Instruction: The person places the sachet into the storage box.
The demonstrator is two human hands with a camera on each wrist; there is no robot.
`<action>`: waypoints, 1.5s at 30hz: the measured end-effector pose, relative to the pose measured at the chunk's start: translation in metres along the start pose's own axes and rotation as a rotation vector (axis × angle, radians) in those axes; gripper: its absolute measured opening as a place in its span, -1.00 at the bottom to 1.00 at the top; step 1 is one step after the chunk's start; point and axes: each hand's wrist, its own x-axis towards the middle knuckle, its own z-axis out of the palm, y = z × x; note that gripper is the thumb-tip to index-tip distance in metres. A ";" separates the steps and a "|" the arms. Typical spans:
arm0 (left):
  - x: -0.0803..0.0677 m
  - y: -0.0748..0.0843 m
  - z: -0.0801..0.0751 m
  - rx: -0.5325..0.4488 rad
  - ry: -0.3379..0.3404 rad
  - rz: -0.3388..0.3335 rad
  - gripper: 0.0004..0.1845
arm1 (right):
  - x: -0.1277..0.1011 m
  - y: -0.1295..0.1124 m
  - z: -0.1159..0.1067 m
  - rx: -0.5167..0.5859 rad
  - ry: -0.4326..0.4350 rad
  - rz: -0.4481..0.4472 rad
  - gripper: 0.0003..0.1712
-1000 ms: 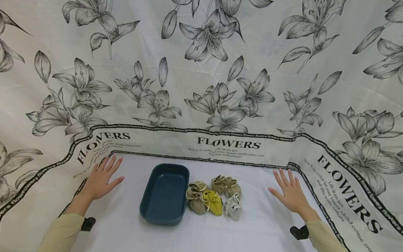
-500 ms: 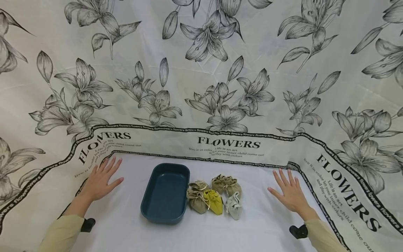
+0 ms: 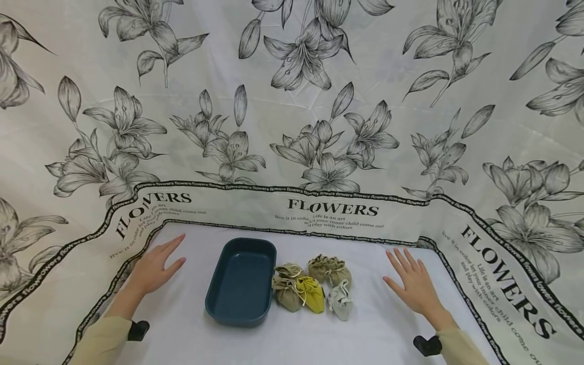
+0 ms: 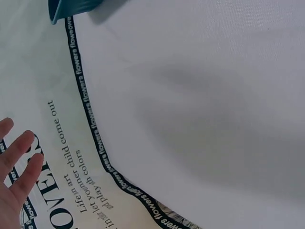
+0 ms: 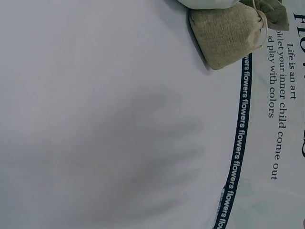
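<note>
A dark blue oblong tray [image 3: 214,299] sits empty on the white cloth, its corner showing as the tray [image 4: 71,7] in the left wrist view. To its right lie several small drawstring pouches: tan ones [image 3: 285,294], an olive one [image 3: 329,268], a yellow one [image 3: 311,294] and a pale grey one [image 3: 339,300]. One tan pouch [image 5: 231,31] appears in the right wrist view. My left hand [image 3: 155,266] is flat and open left of the tray, holding nothing. My right hand [image 3: 412,285] is flat and open right of the pouches, holding nothing.
A flower-printed sheet [image 3: 292,101] with "FLOWERS" lettering rises behind and on both sides of the white surface [image 3: 292,339]. Black wrist mounts [image 3: 426,345] sit by my sleeves.
Both hands have shifted slightly inward toward the tray and pouches, and the left hand's fingers have drawn closer together. The tray and pouches have not moved.
</note>
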 end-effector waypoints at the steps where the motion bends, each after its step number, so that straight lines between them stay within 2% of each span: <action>1: 0.000 0.002 0.001 -0.006 0.001 -0.010 -0.35 | 0.000 -0.002 0.001 -0.007 0.009 -0.001 -0.17; 8: 0.003 0.017 0.014 -0.040 -0.021 -0.072 -0.36 | 0.003 -0.019 0.006 -0.027 0.104 0.031 -0.35; 17: 0.000 0.034 0.032 -0.149 0.031 -0.132 -0.43 | -0.001 -0.037 0.014 0.005 0.124 0.067 -0.44; 21: -0.002 0.041 0.038 -0.195 0.022 -0.185 -0.46 | -0.004 -0.044 0.019 0.032 0.147 0.059 -0.46; 25: -0.003 0.046 0.046 -0.253 -0.006 -0.239 -0.39 | -0.006 -0.051 0.025 0.059 0.155 0.060 -0.44; 31: -0.002 0.052 0.058 -0.331 -0.030 -0.296 -0.28 | -0.009 -0.064 0.032 0.114 0.120 0.095 -0.39; 40: 0.001 0.055 0.073 -0.341 -0.089 -0.422 -0.33 | -0.011 -0.083 0.038 0.173 0.036 0.171 -0.33; 43: 0.001 0.054 0.079 -0.398 -0.097 -0.452 -0.35 | -0.012 -0.090 0.038 0.198 0.033 0.168 -0.32; 45: 0.002 0.052 0.083 -0.476 -0.104 -0.482 -0.37 | -0.014 -0.094 0.038 0.212 0.036 0.163 -0.34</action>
